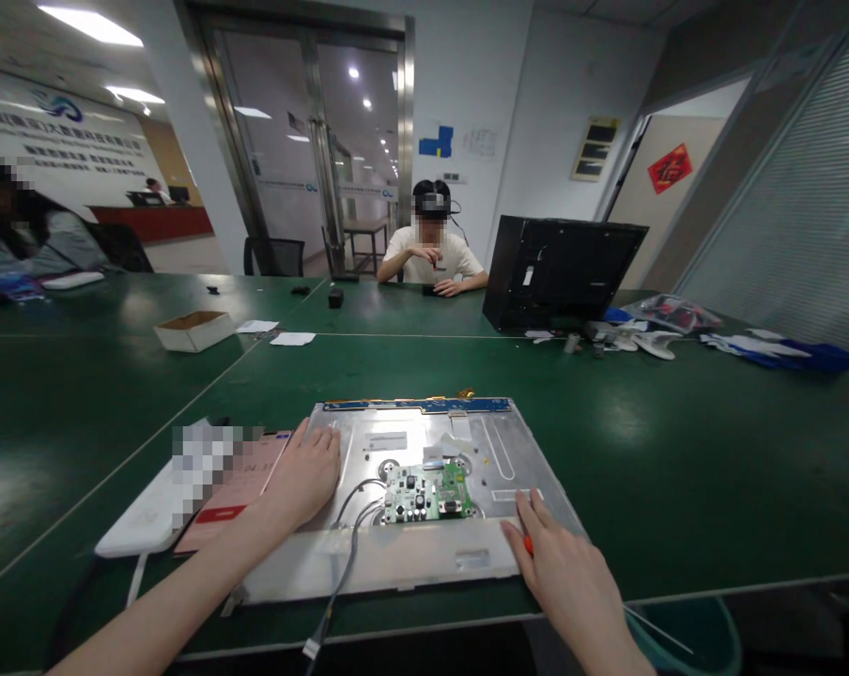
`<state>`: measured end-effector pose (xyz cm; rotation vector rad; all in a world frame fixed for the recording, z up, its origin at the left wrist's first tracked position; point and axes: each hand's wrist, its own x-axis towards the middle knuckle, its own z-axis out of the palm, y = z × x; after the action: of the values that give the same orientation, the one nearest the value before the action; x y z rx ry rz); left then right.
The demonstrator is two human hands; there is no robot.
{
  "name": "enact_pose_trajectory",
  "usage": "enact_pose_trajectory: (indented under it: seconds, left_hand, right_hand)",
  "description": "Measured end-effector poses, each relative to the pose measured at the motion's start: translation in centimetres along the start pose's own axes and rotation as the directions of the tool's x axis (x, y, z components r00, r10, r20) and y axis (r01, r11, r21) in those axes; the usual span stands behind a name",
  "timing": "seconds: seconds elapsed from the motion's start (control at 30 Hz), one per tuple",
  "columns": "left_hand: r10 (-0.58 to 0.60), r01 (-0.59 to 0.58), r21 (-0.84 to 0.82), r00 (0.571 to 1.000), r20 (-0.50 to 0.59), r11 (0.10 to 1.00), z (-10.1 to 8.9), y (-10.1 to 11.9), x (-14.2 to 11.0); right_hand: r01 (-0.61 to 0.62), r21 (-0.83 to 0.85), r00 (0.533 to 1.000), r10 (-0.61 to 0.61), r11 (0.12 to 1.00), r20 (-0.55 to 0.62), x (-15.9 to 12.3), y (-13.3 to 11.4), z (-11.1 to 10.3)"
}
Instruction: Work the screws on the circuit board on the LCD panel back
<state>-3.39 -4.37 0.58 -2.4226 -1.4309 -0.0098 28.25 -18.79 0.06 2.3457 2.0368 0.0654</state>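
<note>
A flat-screen display panel (530,451) lies back side up on the green table in front of me. A green circuit board (424,493) sits in its middle, and grey cables (350,554) run from the board over the near edge. My left hand (312,469) rests on the panel's left edge with its fingers stretched out. At the near right corner, my right hand (565,554) touches the panel and holds a screwdriver (529,545). Its orange handle shows by the thumb, and its thin shaft sticks out beyond the wrist. The palm hides most of the handle.
Left of the panel lie a pink phone-like sheet (217,507) and a white device (143,516). A small open box (194,331) and a black monitor (565,272) stand farther back. Another person (435,249) sits opposite. A teal bin (706,638) is below the right edge.
</note>
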Motion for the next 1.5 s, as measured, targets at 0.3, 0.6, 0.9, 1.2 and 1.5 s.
enact_pose_trajectory:
  seconds: [0.3,0.6,0.9,1.2,1.5]
  left_hand:
    - [0.029,-0.018,-0.183,0.998,0.06,0.983,-1.9,0.4,2.1]
    - [0.202,-0.102,-0.471,0.965,0.168,0.876,-2.7,0.2,2.8]
    - [0.206,-0.107,-0.51,0.968,0.14,0.853,-1.7,0.4,3.9]
    - [0.221,-0.117,-0.572,0.968,0.116,0.812,-1.0,0.3,5.3]
    - [0.216,-0.095,-0.65,0.97,0.109,0.754,-0.3,0.1,4.8]
  right_hand:
    - [0.047,0.12,0.998,-0.051,0.992,0.032,1.9,1.6,-1.3]
    - [0.227,0.226,0.971,-0.238,0.947,0.025,6.5,0.9,-2.3]
    - [0.286,0.271,0.957,-0.288,0.919,-0.034,10.0,0.2,-1.3]
    - [0.366,0.306,0.93,-0.357,0.879,-0.087,13.5,0.4,-0.6]
    - [0.446,0.312,0.892,-0.446,0.839,-0.074,15.1,1.0,-0.1]
